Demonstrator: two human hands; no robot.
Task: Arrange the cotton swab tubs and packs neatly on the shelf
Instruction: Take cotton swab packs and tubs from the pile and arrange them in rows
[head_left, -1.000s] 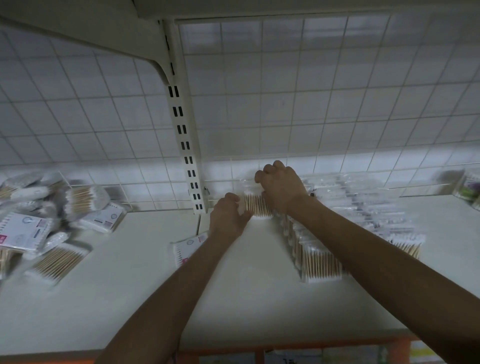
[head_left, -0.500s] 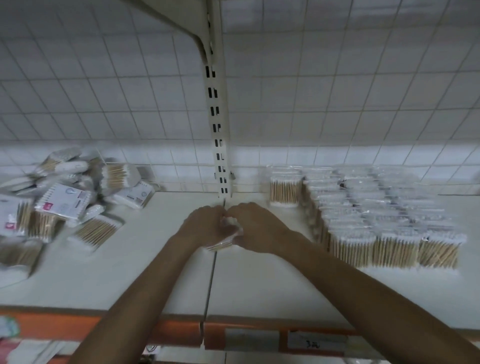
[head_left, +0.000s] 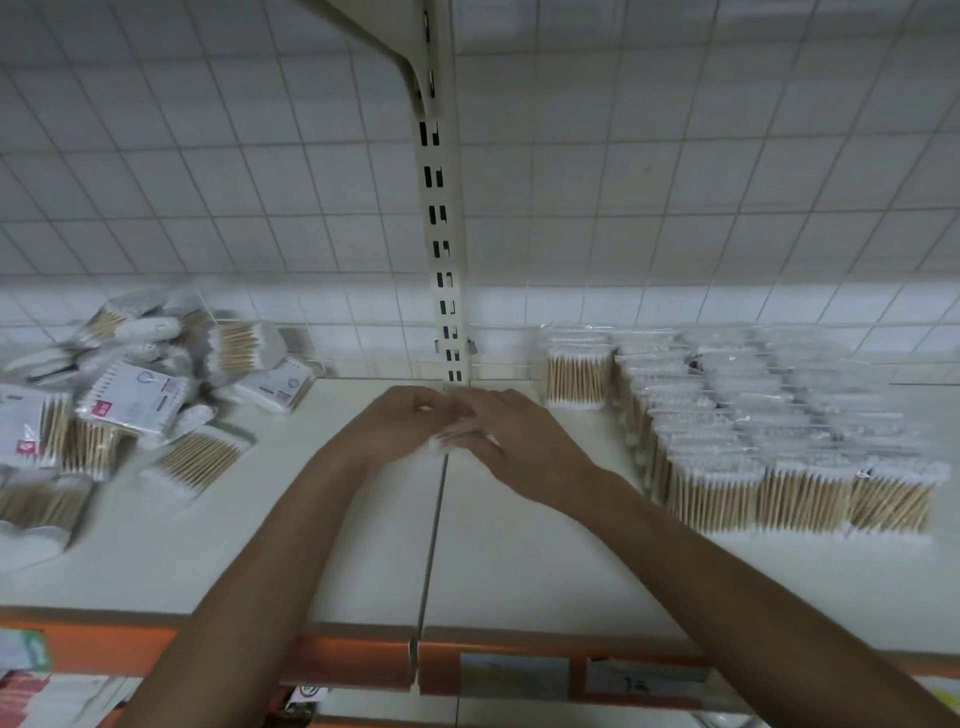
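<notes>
I am seeing the fingers (head_left: 415, 411) of both hands curling together round a small clear pack of wooden-stemmed cotton swabs (head_left: 441, 446), with only its white tips peeking out beneath them. The picture is smearing here, so I am judging the hold rather than reading it finger by finger. The left hand (head_left: 397, 428) and the right hand (head_left: 519, 439) are meeting just above the white shelf (head_left: 519, 561), over the dark seam (head_left: 434, 530) between its two boards and in front of the cream slotted upright post (head_left: 444, 260). To the right, a lone upright swab pack (head_left: 576, 374) is standing at the back, beside the tidy block of standing swab packs (head_left: 769, 467). To the left, a loose heap of tumbled swab packs (head_left: 140, 400) is waiting. I am taking this as squaring up one pack before placing it. To do that well, I am thinking the stems should be evened so it stands flat. It should then be carried low to the spot in front of the lone pack, set touching its neighbours without shoving the row, and let go only once it is standing alone.
</notes>
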